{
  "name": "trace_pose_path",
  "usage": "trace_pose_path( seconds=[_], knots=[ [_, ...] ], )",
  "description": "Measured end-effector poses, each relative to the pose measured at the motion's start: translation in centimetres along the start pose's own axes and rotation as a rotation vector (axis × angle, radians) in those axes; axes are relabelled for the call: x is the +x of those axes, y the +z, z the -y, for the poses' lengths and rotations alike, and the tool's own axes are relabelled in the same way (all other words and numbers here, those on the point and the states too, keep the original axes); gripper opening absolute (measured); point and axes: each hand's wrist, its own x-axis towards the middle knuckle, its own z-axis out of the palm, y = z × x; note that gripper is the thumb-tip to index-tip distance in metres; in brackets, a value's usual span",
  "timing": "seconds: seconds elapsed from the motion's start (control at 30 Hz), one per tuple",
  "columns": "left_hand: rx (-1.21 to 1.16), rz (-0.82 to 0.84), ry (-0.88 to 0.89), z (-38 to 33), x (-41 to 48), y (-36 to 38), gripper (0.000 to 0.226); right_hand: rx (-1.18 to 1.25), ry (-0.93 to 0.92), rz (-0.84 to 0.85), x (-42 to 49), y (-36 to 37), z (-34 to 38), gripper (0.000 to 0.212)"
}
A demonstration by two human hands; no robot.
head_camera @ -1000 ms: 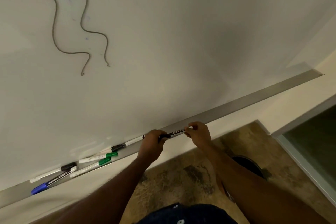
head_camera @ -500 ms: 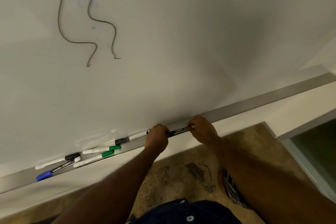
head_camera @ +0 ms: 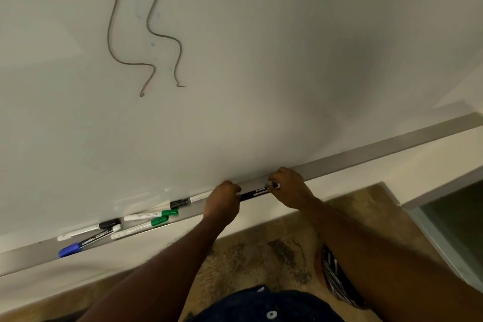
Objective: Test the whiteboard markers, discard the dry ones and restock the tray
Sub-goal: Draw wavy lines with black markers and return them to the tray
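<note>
A black marker (head_camera: 254, 193) with white lettering lies level just in front of the metal tray (head_camera: 366, 154), held at both ends. My left hand (head_camera: 222, 204) grips its left end in a fist. My right hand (head_camera: 290, 188) pinches its right end, where a white tip shows. Further left in the tray lie a black-capped white marker (head_camera: 192, 199), two green-capped markers (head_camera: 151, 214) (head_camera: 141, 226), another black-capped marker (head_camera: 88, 229) and a blue-capped black marker (head_camera: 86, 242). Two wavy dark lines (head_camera: 130, 21) run down the whiteboard (head_camera: 261, 60) at the upper left.
Below the tray are a cream wall strip and a mottled brown floor (head_camera: 261, 256). A dark round bin (head_camera: 337, 277) sits on the floor under my right forearm. A glass panel with a grey frame (head_camera: 454, 225) stands at the right.
Both hands with the black marker have kept their hold and stayed by the tray. The view has tilted, so the squiggles and the tray sit a little further right in the picture.
</note>
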Motion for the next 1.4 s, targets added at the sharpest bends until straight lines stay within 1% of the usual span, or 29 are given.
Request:
trace_pose_path(
  seconds=[0.17, 0.23, 0.3, 0.37, 0.47, 0.6, 0.73, 0.83, 0.93, 1.13, 1.3, 1.4],
  knots=[
    [-0.025, -0.108, 0.01, 2.1, -2.0, -1.6, 0.024, -0.009, -0.098, 0.005, 0.2, 0.7, 3.2, 0.024],
    [-0.03, -0.122, -0.014, 3.4, -3.1, -2.3, 0.023, 0.0, -0.172, 0.017, 0.0, 1.3, 5.4, 0.03],
    [-0.031, -0.139, -0.052, 4.7, -4.2, -2.9, 0.022, -0.003, -0.225, 0.073, 0.0, 2.1, 7.8, 0.034],
    [-0.042, -0.165, -0.093, 6.0, -5.5, -3.5, 0.02, -0.033, -0.226, 0.155, 0.1, 3.1, 10.0, 0.034],
    [-0.028, -0.191, -0.148, 8.1, -7.5, -4.2, 0.019, -0.095, -0.241, 0.251, 0.3, 4.7, 12.8, 0.04],
    [-0.019, -0.2, -0.208, 10.9, -9.7, -5.0, 0.021, -0.181, -0.268, 0.267, 0.2, 7.1, 15.0, 0.05],
    [-0.017, -0.221, -0.24, 12.4, -11.2, -5.7, 0.021, -0.32, -0.282, 0.194, 0.3, 8.6, 15.3, 0.04],
    [-0.02, -0.239, -0.272, 13.4, -12.1, -6.3, 0.019, -0.309, -0.296, 0.12, 0.6, 9.0, 15.5, 0.032],
    [-0.037, -0.25, -0.291, 14.1, -12.8, -6.7, 0.018, -0.294, -0.314, 0.068, 0.8, 9.3, 16.1, 0.031],
    [-0.015, -0.249, -0.291, 15.3, -13.9, -7.3, 0.017, -0.322, -0.334, 0.072, 1.3, 9.8, 17.6, 0.021],
    [-0.022, -0.262, -0.287, 16.1, -14.3, -8.0, 0.019, -0.306, -0.301, 0.077, 1.9, 10.1, 18.2, 0.017],
    [-0.012, -0.267, -0.296, 16.6, -14.6, -8.4, 0.018, -0.344, -0.275, 0.078, 2.0, 10.3, 18.8, 0.013]
  ],
)
